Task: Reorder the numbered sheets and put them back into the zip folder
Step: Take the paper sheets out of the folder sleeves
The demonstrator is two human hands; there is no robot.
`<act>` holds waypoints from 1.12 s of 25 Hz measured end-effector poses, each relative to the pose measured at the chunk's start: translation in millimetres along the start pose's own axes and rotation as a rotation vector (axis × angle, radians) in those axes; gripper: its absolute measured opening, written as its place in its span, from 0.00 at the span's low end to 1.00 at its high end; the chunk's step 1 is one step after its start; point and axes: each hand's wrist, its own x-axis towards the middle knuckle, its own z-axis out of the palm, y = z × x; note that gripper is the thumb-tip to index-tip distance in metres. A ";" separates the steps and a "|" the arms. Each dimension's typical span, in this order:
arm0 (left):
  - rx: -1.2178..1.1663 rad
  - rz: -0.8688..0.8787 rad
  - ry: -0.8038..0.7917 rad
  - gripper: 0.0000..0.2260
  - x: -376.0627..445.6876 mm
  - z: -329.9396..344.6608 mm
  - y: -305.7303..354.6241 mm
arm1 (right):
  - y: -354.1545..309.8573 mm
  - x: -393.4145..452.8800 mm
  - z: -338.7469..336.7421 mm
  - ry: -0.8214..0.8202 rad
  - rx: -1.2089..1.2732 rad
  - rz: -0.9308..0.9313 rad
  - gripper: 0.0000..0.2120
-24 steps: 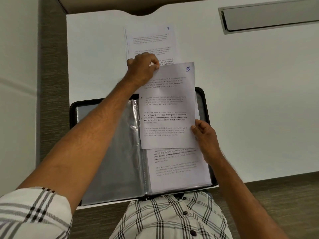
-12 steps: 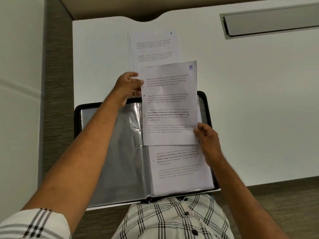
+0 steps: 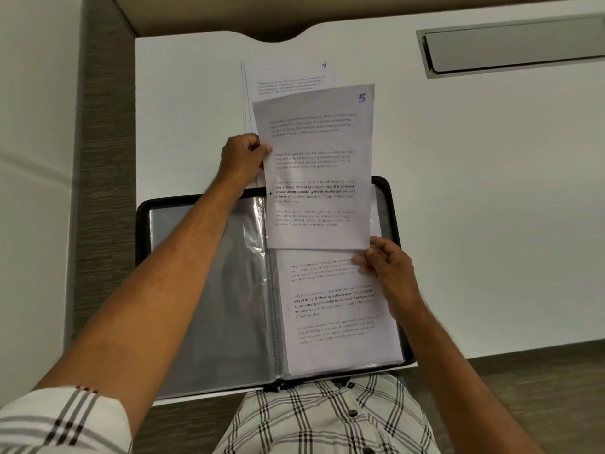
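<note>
The black zip folder (image 3: 144, 231) lies open on the white desk, with clear plastic sleeves (image 3: 222, 290) on its left half and a printed sheet (image 3: 334, 322) in the right sleeve. A sheet marked 5 (image 3: 320, 165) is held above the folder's top edge. My left hand (image 3: 244, 157) pinches its left edge. My right hand (image 3: 389, 268) grips its lower right corner. Behind it, a small stack topped by a sheet marked 7 (image 3: 291, 77) lies on the desk.
A grey recessed cable tray (image 3: 517, 47) sits in the desk at the back right. A wood-grain panel (image 3: 104, 126) borders the desk on the left. The desk's near edge meets my checked shirt (image 3: 327, 417).
My left hand moved from the top of sheet 5 down to its left edge. The sheet has risen a little further from the folder; my right hand kept its corner.
</note>
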 end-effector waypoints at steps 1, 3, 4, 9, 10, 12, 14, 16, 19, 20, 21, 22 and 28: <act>-0.002 0.006 0.037 0.09 9.7 -0.7 1.3 | -0.4 0.6 0.1 -0.004 0.028 0.009 0.08; 0.003 0.025 0.092 0.09 29.4 -3.1 5.1 | -1.2 0.8 -0.6 -0.003 0.043 0.023 0.08; 0.014 0.034 0.110 0.09 40.2 -4.2 8.1 | -2.1 1.1 -0.6 -0.004 0.034 0.026 0.08; 0.152 0.066 0.205 0.13 98.8 -10.2 19.4 | -4.9 0.1 -2.5 -0.022 0.007 0.033 0.09; 0.176 0.071 0.217 0.14 108.0 -9.7 20.1 | -4.9 0.7 -2.7 -0.024 0.007 0.036 0.09; 0.237 0.068 0.223 0.15 120.9 -6.5 18.4 | -4.8 1.7 -3.3 -0.024 0.006 0.036 0.09; 0.322 0.084 0.235 0.12 127.8 -3.4 12.6 | -5.3 1.9 -3.8 -0.031 0.003 0.038 0.09; 0.391 0.094 0.235 0.10 130.4 1.5 6.6 | -6.6 1.6 -3.7 -0.041 -0.003 0.032 0.10; 0.489 0.059 0.207 0.26 121.2 5.9 3.1 | -6.0 1.9 -3.9 -0.039 0.004 0.034 0.10; 0.503 0.065 0.211 0.30 111.7 6.4 3.2 | -6.2 2.2 -3.7 -0.037 0.016 0.038 0.10; 0.501 0.093 0.221 0.32 98.6 6.5 2.5 | -6.3 2.1 -3.7 -0.037 0.030 0.043 0.10; 0.490 0.139 0.226 0.30 80.4 6.2 0.7 | -7.3 1.3 -3.7 -0.039 0.043 0.046 0.11; 0.519 0.403 0.249 0.15 -86.5 16.3 -49.3 | -16.5 -17.7 -6.5 -0.074 -0.110 0.005 0.10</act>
